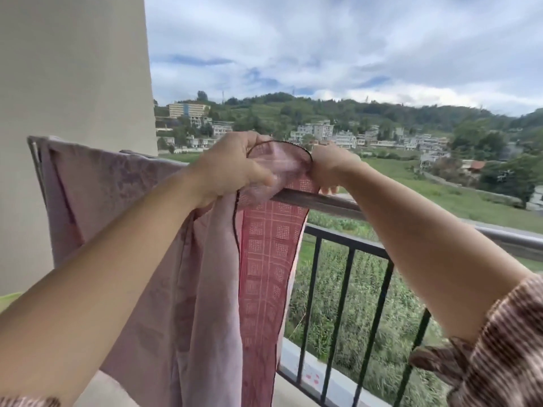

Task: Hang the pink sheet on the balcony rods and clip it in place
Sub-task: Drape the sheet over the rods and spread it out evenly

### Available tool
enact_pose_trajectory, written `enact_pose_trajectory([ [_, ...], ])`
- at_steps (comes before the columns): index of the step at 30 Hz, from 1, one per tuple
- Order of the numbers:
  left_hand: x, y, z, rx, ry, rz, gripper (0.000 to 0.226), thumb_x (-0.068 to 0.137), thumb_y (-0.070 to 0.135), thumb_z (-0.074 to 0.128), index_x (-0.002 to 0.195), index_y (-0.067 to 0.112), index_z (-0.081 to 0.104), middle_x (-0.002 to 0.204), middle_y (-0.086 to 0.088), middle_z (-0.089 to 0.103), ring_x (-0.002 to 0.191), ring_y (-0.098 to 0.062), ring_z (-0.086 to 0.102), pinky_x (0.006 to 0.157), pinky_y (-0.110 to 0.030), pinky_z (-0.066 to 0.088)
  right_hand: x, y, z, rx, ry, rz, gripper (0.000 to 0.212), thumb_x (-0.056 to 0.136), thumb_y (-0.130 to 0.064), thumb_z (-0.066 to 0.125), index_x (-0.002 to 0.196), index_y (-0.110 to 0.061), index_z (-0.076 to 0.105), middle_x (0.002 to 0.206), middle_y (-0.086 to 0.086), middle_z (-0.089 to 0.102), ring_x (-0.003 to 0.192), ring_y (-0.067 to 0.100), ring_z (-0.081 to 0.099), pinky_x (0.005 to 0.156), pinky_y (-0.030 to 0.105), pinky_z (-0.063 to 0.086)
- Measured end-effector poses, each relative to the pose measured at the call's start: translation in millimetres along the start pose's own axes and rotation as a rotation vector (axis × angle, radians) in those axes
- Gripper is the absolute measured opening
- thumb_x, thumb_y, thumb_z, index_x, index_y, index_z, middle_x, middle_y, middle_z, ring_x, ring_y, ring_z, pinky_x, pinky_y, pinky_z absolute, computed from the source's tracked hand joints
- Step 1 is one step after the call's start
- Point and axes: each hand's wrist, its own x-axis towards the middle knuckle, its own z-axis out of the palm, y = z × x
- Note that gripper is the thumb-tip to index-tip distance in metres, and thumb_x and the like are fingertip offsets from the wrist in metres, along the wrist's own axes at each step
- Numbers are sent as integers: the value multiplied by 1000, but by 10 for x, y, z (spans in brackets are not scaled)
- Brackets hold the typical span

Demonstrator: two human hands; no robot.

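Two bare forearms in frame, both uncovered from hand to past the elbow. Left hand (232,165) and right hand (330,165): no rings, watch or gloves visible. Right sleeve (496,345) is pushed up near the elbow, bunched and gathered at the cuff; fabric is brown-and-cream, fine stripes, looks ribbed or crinkled. Left sleeve (28,401) shows only as a sliver at the bottom-left corner, same brown-and-cream striped pattern. Some motion blur on the left hand's fingers.
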Motion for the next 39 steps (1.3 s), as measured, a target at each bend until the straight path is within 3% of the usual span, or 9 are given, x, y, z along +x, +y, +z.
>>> enact_pose_trajectory([
  [3, -193, 226, 293, 259, -5, -77, 27, 75, 1, 70, 98, 8, 58, 74, -11, 54, 64, -20, 52, 57, -32, 39, -235, 325, -167, 345, -90, 68, 21, 95, -14, 53, 85, 1, 65, 57, 4, 63, 37, 8, 54, 33, 15, 41],
  [10, -619, 831, 978, -40, 410, -11, 12, 80, 9, 68, 91, 10, 72, 84, -17, 70, 68, -17, 54, 66, -30, 40, -714, 638, -242, 1503, -64, 274, 40, 102, -6, 28, 81, 3, 62, 50, 12, 62, 35, 20, 61, 34, 23, 47],
  [14, -787, 1284, 1243, -52, 499, 43, 19, 74, 9, 71, 86, 24, 72, 75, -2, 69, 65, -12, 55, 65, -25, 43, -1104, 1023, -365, 1362, 308, 265, 20, 93, -5, 48, 83, -16, 63, 73, -3, 58, 68, 11, 57, 53, 20, 45],
  [18, -978, 1759, 1555, -159, 298, 159, 19, 78, 14, 72, 89, 29, 69, 83, -4, 67, 74, -15, 60, 73, -30, 50, -1725, 1467, -586, 1058, 721, 146, 36, 89, 6, 43, 72, -18, 63, 68, -6, 57, 51, -6, 47, 43, 5, 34],
  [23, -1262, 1779, 1923, -88, -329, 27, 20, 89, 26, 63, 108, 27, 69, 95, 6, 72, 89, -7, 67, 76, -17, 53, -2159, 2125, -783, 627, 332, 273, 20, 91, -8, 51, 84, 7, 62, 93, 21, 66, 99, 34, 63, 71, 34, 48],
  [28, -941, 1266, 1992, 223, 245, -115, 33, 88, 13, 56, 120, 18, 62, 121, -5, 61, 108, -18, 58, 88, -25, 46, -2460, 2379, -746, 362, -162, 56, 19, 90, -7, 54, 87, -1, 71, 78, 8, 66, 64, 16, 55, 53, 25, 47],
  [31, -762, 1066, 1883, 318, 371, -219, 40, 87, 8, 47, 126, 16, 55, 134, -12, 49, 124, -28, 47, 103, -34, 38, -2483, 2384, -745, 325, -13, 88, 27, 87, -4, 46, 97, 8, 69, 97, 17, 71, 84, 27, 67, 78, 44, 57],
  [34, -617, 946, 1749, 348, 353, -258, 44, 92, 8, 41, 135, 13, 48, 145, -13, 41, 133, -29, 40, 107, -34, 32, -2507, 2232, -726, 316, 205, 51, 25, 81, -3, 43, 72, 1, 66, 74, 12, 68, 69, 27, 64, 59, 33, 55],
  [39, -296, 672, 1539, 393, 280, -266, 45, 99, 13, 30, 143, 8, 38, 154, -14, 29, 145, -25, 22, 118, -32, 16, -2358, 1603, -453, 197, 159, -170, 35, 93, -31, 50, 119, -9, 59, 114, 14, 66, 105, 33, 62, 80, 36, 51],
])
